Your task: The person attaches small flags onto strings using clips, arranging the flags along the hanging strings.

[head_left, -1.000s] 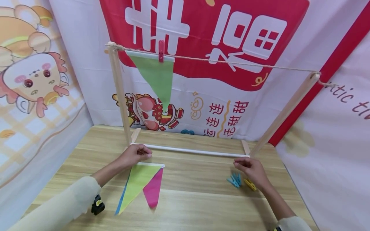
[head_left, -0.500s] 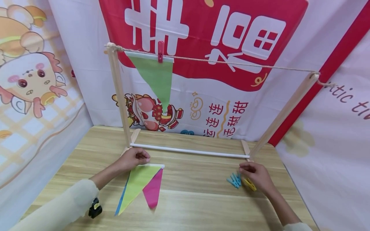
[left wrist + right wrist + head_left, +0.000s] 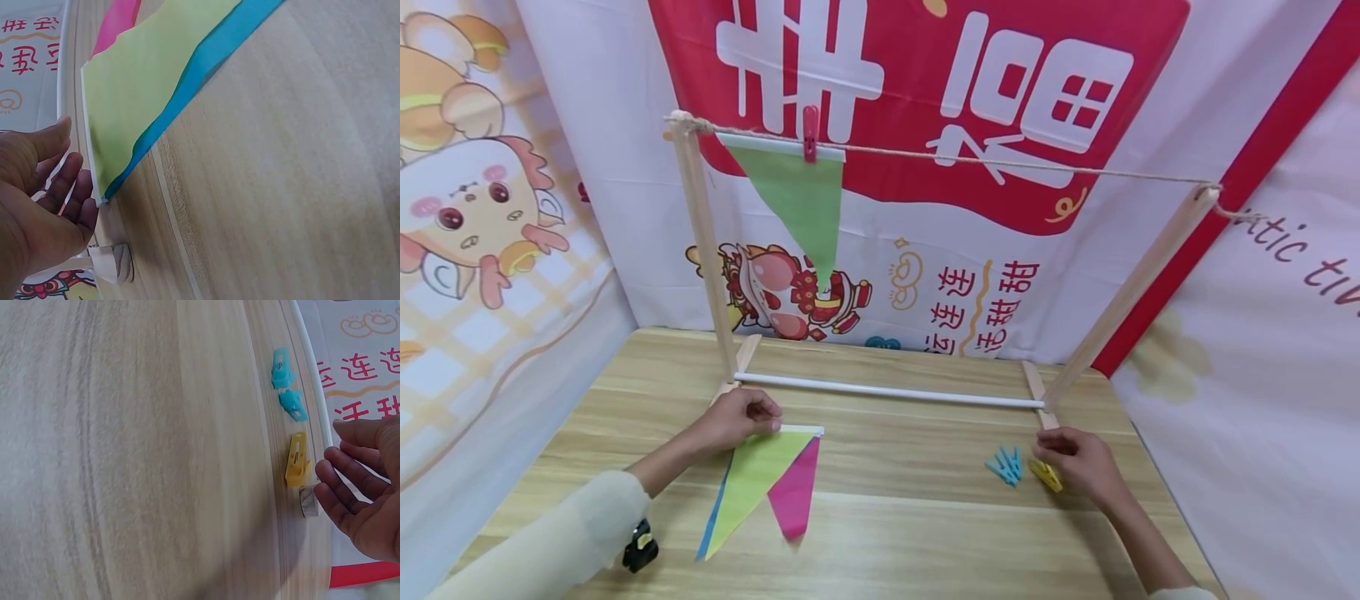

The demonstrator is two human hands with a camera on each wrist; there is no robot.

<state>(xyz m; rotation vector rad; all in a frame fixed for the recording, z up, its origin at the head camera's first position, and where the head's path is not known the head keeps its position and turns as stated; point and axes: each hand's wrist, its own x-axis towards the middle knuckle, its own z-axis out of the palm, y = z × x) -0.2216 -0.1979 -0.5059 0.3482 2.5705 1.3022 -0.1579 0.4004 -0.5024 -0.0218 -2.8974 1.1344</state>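
Observation:
My left hand (image 3: pixel 739 423) hovers at the white top strip of a small stack of pennants, its fingers loosely bent and thumb apart. A yellow-green pennant (image 3: pixel 758 479) lies uppermost, a blue pennant (image 3: pixel 206 59) shows along one edge, and a pink pennant (image 3: pixel 793 492) sticks out on the right. Whether the fingertips touch the strip is unclear. Beside a yellow clothespin (image 3: pixel 297 459) is my right hand (image 3: pixel 1086 467), fingers relaxed and holding nothing. Two blue clothespins (image 3: pixel 1006 467) lie left of it. A green pennant (image 3: pixel 808 196) hangs from the string, clipped by a red clothespin (image 3: pixel 810 133).
A wooden frame stands at the back, with a left post (image 3: pixel 703 250), a right post (image 3: pixel 1131 292) and a white bottom rod (image 3: pixel 887 389). Twine (image 3: pixel 1000 162) runs between the post tops. Printed cloth (image 3: pixel 910 83) hangs behind the wooden table (image 3: pixel 925 533).
My right hand has shifted right and slightly down, past the blue clothespins to the yellow one. My left hand has lowered slightly toward the pennant stack. The view has shifted a little.

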